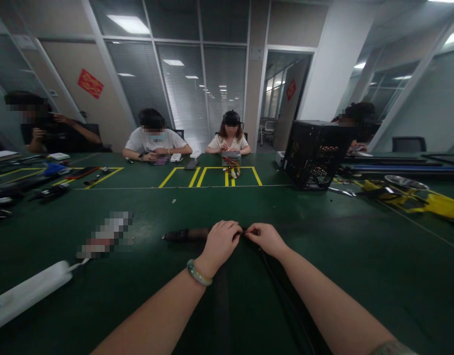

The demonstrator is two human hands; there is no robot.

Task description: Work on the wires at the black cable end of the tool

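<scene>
My left hand (221,241) and my right hand (265,239) meet near the middle of the green-topped table (360,276), their fingertips pinching a black cable (282,296) at a small dark point. That cable trails from the hands toward me across the mat. A dark cylindrical tool or plug (186,234) sticks out to the left from under my left hand, and part of it is hidden there. A pale green bangle (199,272) circles my left wrist.
A white power strip (27,296) lies at lower left beside a pixelated object (108,234). A black mesh computer case (315,155) stands at the far right. Several seated people work at the far side, beyond yellow tape markings (208,176). Yellow equipment (407,197) lies at right.
</scene>
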